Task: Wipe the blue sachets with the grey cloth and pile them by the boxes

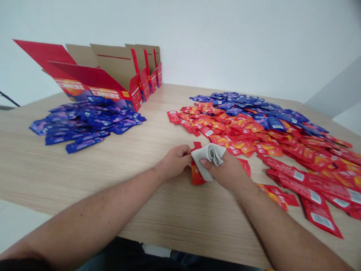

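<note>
Near the middle of the table, my left hand (175, 162) is closed on the left edge of a red sachet (197, 177) with orange print. A folded pale grey cloth (203, 153) lies across the sachet's face and covers much of it. My right hand (225, 169) grips the cloth, thumb on top, pressing it against the sachet; its other fingers are hidden beneath. Just past my right hand spreads a heap of red sachets (239, 130), some of them close to my right forearm.
Blue sachets (254, 103) lie behind the red heap. Another pile of blue sachets (90, 118) sits at the left, in front of several open red cardboard boxes (104, 77). Loose red sachets (318, 214) lie at the right front. A white wall (225, 41) rises behind the table (135, 203).
</note>
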A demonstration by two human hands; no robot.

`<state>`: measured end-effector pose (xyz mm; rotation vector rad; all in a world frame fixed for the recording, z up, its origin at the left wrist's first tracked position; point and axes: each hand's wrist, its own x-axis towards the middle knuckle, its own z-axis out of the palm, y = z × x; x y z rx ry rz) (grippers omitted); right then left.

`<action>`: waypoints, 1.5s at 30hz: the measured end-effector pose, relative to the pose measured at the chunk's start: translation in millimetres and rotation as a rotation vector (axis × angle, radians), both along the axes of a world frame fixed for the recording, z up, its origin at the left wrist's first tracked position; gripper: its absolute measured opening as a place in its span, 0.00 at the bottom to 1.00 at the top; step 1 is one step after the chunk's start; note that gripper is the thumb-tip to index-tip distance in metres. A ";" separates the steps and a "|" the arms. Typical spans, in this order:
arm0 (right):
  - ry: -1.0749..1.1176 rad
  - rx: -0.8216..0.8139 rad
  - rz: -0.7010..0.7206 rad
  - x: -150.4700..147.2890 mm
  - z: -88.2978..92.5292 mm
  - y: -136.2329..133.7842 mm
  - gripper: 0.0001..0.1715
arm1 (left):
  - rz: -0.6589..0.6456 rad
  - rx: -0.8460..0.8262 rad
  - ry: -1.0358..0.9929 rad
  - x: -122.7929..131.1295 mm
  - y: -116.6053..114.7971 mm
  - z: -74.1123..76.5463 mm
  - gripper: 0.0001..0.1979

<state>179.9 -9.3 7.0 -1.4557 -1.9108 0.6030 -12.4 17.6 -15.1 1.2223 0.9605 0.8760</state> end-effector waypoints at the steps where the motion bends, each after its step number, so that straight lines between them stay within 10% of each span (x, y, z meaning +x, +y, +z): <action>1: -0.020 0.004 0.013 0.6 0.8 -0.4 0.11 | -0.008 0.015 0.010 0.2 -0.5 1.0 0.09; 45: 0.016 -0.013 -0.005 4.6 -0.1 0.8 0.10 | -0.042 0.102 0.026 -4.5 -1.4 2.1 0.10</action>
